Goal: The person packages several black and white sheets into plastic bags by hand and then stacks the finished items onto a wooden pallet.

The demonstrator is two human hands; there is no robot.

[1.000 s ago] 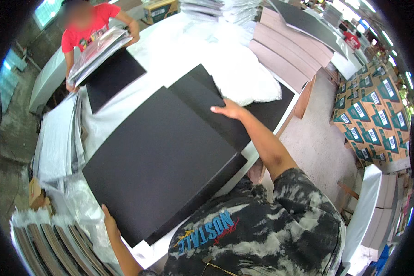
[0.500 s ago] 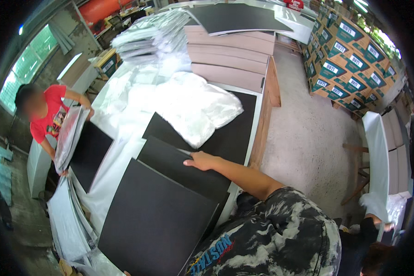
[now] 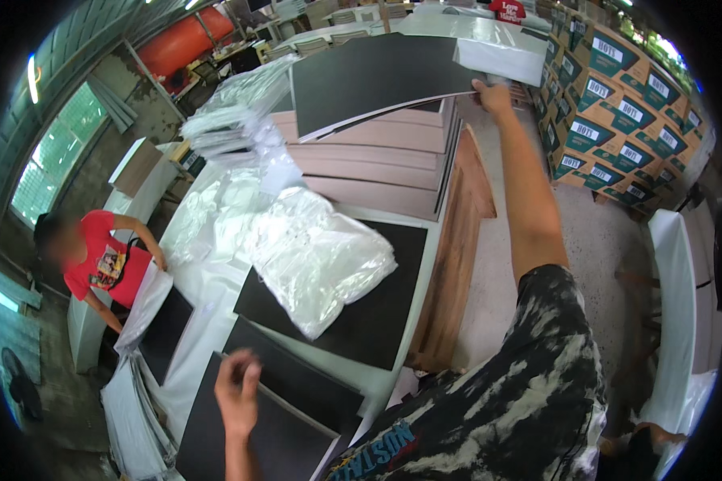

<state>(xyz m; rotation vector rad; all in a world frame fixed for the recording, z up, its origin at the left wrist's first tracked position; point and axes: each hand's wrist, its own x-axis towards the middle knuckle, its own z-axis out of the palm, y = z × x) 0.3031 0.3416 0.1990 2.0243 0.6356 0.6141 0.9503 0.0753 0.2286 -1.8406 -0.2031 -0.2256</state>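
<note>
Long white worktable [image 3: 208, 301] running up the middle, draped in clear plastic. At its far end, a stack of pale pinkish-brown panels [image 3: 361, 172], edges stepped toward the viewer; beside it, on the right, a wooden board [image 3: 457, 240] standing on edge against the table side. On top of that stack, a large dark panel [image 3: 377, 76], tilted, its right end lifted clear of the pile.

Right hand [image 3: 493, 96] stretched far out at full arm's length, clamped on the right edge of that dark panel: fingers over the top, thumb presumably under (hidden behind the board's edge). Grip closed on the panel, no gap visible.

Nearer, another dark panel [image 3: 377, 309] lying flat on the table, partly covered by a crumpled heap of clear plastic bags [image 3: 317, 256]. Nearest of all, two more dark panels overlapping, the lowest dark panel [image 3: 273, 437] reaching the bottom of the view.

Left hand [image 3: 237, 389] over that lowest panel, fingers loosely curled and slightly blurred, holding nothing; whether touching the surface or just above it, cannot tell.

To the right, stacked cardboard cartons [image 3: 618, 96] with green-and-white labels. At far left, a person in a red shirt [image 3: 96, 260] bent over a plastic-wrapped dark sheet [image 3: 156, 325].
</note>
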